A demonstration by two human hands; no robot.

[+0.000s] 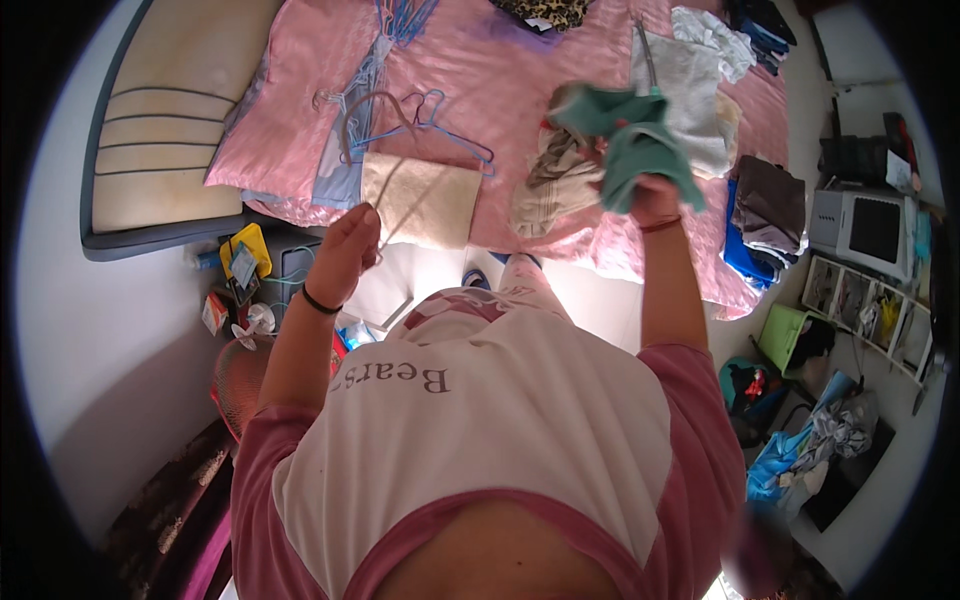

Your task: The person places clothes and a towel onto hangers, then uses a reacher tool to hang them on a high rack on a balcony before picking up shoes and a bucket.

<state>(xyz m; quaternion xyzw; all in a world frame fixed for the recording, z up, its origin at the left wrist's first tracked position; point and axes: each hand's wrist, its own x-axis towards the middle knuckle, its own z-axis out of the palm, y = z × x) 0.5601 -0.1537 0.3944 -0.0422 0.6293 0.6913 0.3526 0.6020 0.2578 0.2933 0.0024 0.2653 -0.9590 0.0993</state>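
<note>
- Starting with the left hand [348, 245], what is gripped?
- A pale, blurred hanger [348, 113] is pinched between its closed fingers, near a folded beige towel [425, 200] on the pink bed [480, 110].
- And the right hand [655, 202]?
- A green cloth [652, 158] is clasped in it, raised over the bed near a crumpled beige garment [555, 190].
- Can writing be read?
- Dark lettering [390, 378] is seen upside down across the white shirt [480, 440].
</note>
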